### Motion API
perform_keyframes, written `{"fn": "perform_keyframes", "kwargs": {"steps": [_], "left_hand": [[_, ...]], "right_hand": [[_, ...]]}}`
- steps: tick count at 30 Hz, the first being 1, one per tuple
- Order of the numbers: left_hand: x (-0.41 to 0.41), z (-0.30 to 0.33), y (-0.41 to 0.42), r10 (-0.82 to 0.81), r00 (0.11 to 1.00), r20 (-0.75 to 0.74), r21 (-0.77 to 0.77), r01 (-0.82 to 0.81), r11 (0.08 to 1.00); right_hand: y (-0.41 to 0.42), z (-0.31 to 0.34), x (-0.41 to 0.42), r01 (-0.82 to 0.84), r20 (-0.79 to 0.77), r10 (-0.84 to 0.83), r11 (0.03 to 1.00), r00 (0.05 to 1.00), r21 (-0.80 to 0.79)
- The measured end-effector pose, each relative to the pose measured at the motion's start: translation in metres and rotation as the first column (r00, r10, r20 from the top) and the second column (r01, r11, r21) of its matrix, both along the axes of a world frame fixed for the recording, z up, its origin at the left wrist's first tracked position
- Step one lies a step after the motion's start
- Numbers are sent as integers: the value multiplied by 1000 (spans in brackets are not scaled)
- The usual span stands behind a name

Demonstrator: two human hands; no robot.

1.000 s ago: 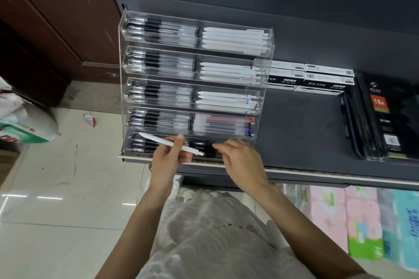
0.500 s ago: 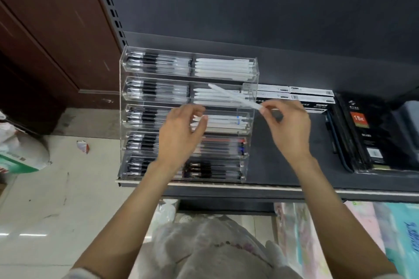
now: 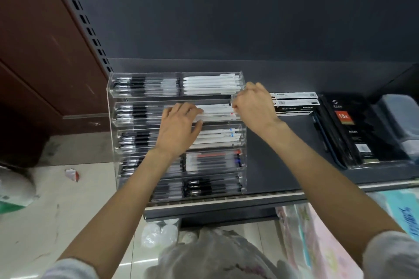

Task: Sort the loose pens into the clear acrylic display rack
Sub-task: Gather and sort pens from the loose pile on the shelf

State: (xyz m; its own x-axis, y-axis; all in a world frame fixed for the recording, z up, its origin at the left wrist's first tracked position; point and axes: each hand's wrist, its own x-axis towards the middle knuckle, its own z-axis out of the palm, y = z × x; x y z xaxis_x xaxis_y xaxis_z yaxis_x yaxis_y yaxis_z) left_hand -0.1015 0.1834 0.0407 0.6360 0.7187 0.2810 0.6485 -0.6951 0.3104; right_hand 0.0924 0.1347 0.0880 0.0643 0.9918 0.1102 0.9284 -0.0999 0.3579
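The clear acrylic rack (image 3: pixel 112 133) stands on the dark shelf with five tiers, each split into two compartments. Black pens (image 3: pixel 145 85) fill the left compartments, and white pens (image 3: pixel 210 84) fill the upper right ones. In the second tier's right compartment lies a white pen (image 3: pixel 215 110). My right hand (image 3: pixel 254 106) is at the rack's right end with its fingers curled, pinching that pen's end. My left hand (image 3: pixel 179 124) rests on the same compartment, fingers spread over the white pens. The lower right tiers hold dark and red pens.
Flat pen boxes (image 3: pixel 294 102) lie right of the rack, and black packaged notebooks (image 3: pixel 349 133) lie further right. The shelf's front edge (image 3: pixel 226 201) runs below the rack. A white plastic bag (image 3: pixel 215 253) hangs below me, with tissue packs (image 3: pixel 317 244) at lower right.
The white pen passed from my left hand to my right, then went down into the second tier's right compartment. My left hand rose from the bottom tier to the second tier.
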Motion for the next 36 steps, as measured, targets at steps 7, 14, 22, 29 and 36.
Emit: {"fn": "perform_keyframes", "kwargs": {"steps": [7,14,22,29,36], "left_hand": [[3,0,5,-13,998,-67,-32,11,999],[2,-3,3,-32,998,-59,40,34,999],[4,-10,-2,-63,997,44,112,58,992],[21,19,-45,-179,871,457,227,81,971],[87,30,-123,-385,769,511,120,379,917]], "right_hand": [[1,-1,-3,24,-22,-25,998,999,-51],[-7,4,-6,-5,-54,2,999,999,-52],[-39,0,-6,24,-294,56,965,954,262],[-133,-14,11,311,-706,91,853,703,419],[-208,-72,77,538,-806,-165,816,568,212]]}}
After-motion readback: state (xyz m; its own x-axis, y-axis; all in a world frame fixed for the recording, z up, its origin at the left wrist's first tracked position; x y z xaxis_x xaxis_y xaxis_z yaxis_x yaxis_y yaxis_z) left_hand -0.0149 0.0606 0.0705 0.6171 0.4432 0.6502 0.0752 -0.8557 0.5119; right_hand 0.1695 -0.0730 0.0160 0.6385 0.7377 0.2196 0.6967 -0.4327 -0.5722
